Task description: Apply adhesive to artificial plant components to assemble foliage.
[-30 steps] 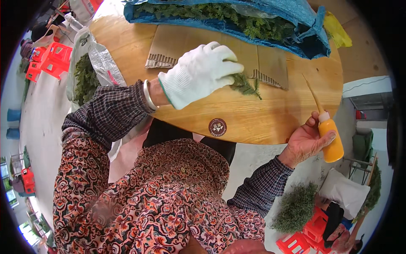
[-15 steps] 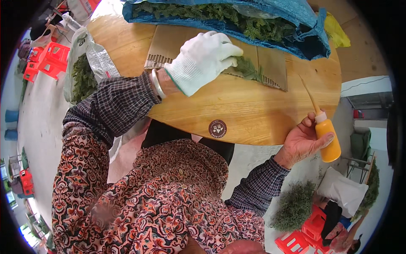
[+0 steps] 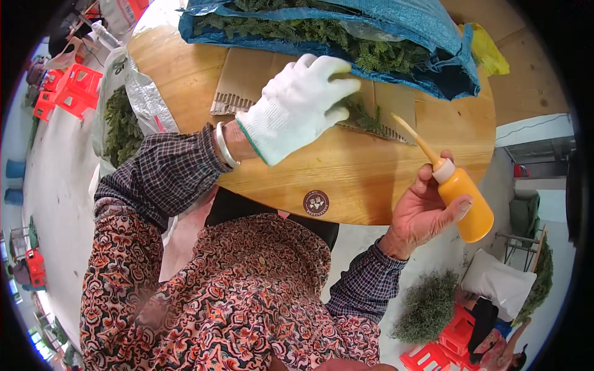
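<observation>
My left hand (image 3: 302, 105), in a white knit glove, hovers over a flat piece of cardboard (image 3: 238, 77) with its fingers spread apart. Beside the gloved fingertips lies a small green fir sprig (image 3: 369, 119) on the cardboard; part of it is hidden behind the hand. My right hand (image 3: 421, 210) is bare and wrapped round a yellow-orange squeeze bottle (image 3: 468, 207) with a white collar. The bottle's long thin nozzle tilts up and left, its tip near the cardboard's right end and apart from the sprig.
Across the far side of the round wooden table (image 3: 278, 179) lies a blue woven bag (image 3: 421, 18) full of fir branches. A clear plastic bag of greenery (image 3: 120, 127) hangs by the left edge. Red stools (image 3: 80, 89) and a bundle of greenery (image 3: 427, 306) stand on the floor.
My right hand has brought the bottle leftward, its nozzle now leaning toward the sprig. My left hand's fingers have spread wider, and the sprig lies beside them.
</observation>
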Demonstrator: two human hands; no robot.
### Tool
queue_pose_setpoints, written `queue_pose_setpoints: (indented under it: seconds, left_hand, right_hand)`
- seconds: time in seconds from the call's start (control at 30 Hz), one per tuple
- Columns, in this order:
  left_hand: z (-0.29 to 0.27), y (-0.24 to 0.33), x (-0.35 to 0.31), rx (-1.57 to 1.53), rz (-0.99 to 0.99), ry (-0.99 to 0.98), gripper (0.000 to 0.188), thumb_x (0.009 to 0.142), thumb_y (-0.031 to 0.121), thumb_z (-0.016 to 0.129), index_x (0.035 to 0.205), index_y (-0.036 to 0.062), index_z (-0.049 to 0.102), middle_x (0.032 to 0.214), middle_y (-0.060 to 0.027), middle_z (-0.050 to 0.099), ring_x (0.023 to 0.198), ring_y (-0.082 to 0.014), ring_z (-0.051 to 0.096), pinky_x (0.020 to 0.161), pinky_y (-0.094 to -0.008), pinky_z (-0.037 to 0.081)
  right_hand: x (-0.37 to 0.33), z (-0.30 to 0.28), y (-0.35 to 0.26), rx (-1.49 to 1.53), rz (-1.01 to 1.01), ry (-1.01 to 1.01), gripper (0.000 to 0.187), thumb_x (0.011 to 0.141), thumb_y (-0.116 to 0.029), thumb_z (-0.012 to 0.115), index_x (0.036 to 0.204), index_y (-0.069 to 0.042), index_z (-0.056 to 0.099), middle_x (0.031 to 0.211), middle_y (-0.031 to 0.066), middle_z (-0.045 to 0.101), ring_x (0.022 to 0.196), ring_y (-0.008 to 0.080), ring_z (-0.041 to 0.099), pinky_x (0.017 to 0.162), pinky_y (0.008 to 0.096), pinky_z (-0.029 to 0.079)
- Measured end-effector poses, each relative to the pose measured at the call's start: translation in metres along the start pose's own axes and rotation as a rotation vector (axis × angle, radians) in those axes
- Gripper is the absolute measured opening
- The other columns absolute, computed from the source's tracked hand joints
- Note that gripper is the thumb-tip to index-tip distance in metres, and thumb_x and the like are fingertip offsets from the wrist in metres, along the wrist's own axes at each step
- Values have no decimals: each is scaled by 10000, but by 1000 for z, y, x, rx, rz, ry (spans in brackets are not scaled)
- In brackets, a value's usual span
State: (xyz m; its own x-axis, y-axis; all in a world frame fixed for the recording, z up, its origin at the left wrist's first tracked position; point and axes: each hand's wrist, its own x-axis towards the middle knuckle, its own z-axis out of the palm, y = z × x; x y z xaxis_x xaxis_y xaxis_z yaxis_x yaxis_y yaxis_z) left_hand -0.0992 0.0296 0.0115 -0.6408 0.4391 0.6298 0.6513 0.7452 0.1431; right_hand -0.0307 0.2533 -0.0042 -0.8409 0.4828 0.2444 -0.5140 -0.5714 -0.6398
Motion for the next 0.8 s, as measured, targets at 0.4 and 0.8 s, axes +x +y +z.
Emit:
queue_pose_setpoints:
  seconds: [0.4,0.8]
  left_hand:
    - [9,2,-20,-18,64,-207,347,820,258,610,1130,100,612,1221,-97,537,1029,-300,526,869,-382,446]
    - [12,10,-15,-23,62,-217,350,822,266,602,1126,94,608,1226,-109,533,1017,-306,524,854,-391,447]
  right_hand:
    - [-4,7,2,-78,20,65,485,863,-417,651,1199,-87,538,1149,221,599,671,203,644,539,200,497]
    - [1,24,7,-302,-3,43,436,860,-308,683,1160,-32,530,1049,188,650,647,184,650,544,190,504]
